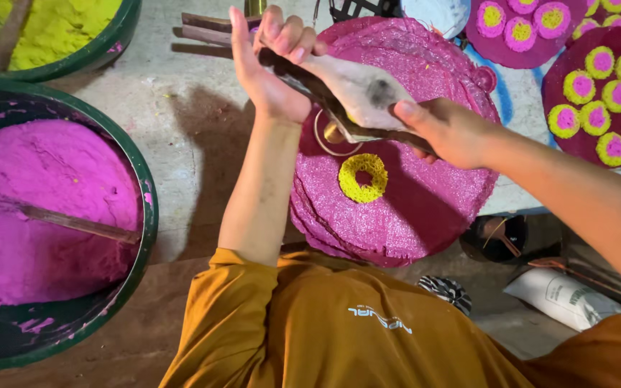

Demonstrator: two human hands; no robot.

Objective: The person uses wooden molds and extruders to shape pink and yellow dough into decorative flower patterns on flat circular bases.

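I see my left hand (271, 68) and right hand (443, 129) both closed on a grey cloth piping bag (357, 93), held above a stack of pink discs (397, 194). The left pinches its upper end, the right grips the lower. A yellow ring (362, 177) sits on the top disc. A green basin of pink paste (52, 215) stands at the left.

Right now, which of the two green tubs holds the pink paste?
The large green tub at lower left, with a stick lying in the pink paste. The other tub, at top left, holds yellow paste.
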